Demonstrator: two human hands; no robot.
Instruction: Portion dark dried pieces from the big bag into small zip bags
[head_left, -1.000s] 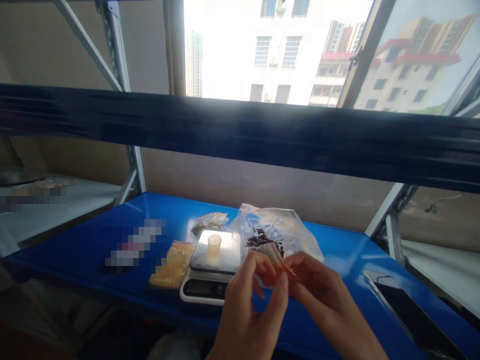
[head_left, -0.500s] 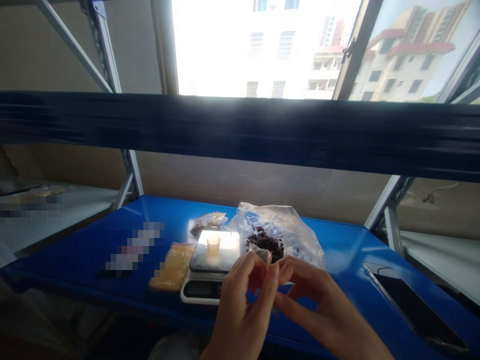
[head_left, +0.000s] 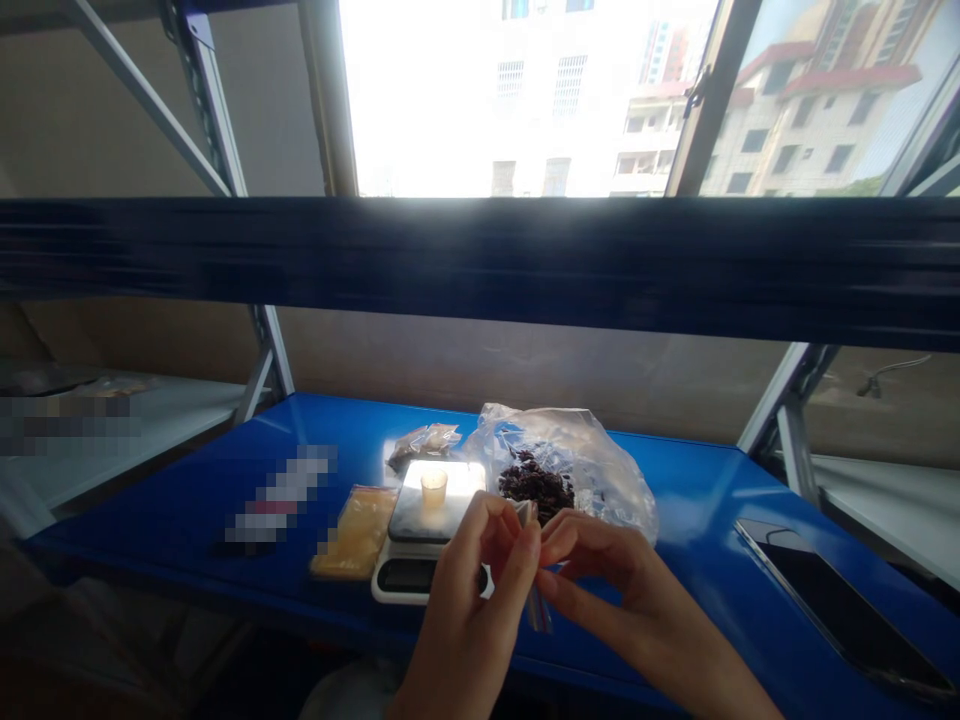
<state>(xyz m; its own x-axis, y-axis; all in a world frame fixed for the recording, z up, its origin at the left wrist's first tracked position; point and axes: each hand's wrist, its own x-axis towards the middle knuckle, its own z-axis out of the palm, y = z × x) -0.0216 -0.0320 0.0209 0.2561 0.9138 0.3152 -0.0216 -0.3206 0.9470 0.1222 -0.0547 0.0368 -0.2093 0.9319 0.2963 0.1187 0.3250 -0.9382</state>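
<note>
My left hand (head_left: 491, 575) and my right hand (head_left: 600, 570) meet in front of the scale, fingertips pinched together on a small clear zip bag (head_left: 538, 612). Its striped edge hangs below my fingers, and a pale part shows above them; the rest is hidden. Just behind my hands, dark dried pieces (head_left: 536, 482) lie in a large clear plastic bag (head_left: 615, 470). To the left stands a white kitchen scale (head_left: 401, 582), partly covered by my left hand. A small translucent cup (head_left: 433, 490) sits upright on its shiny plate.
Left of the scale lies a stack of yellowish zip bags (head_left: 358, 530). Behind it is a filled clear bag (head_left: 424, 445). A black phone (head_left: 832, 600) rests at the right of the blue table (head_left: 694, 550). A dark blue shelf beam (head_left: 480, 265) crosses above, with a window behind.
The striped edge of the small zip bag now hangs below my fingers, where it was hidden before. My hands stay together in nearly the same place; the view has shifted slightly.
</note>
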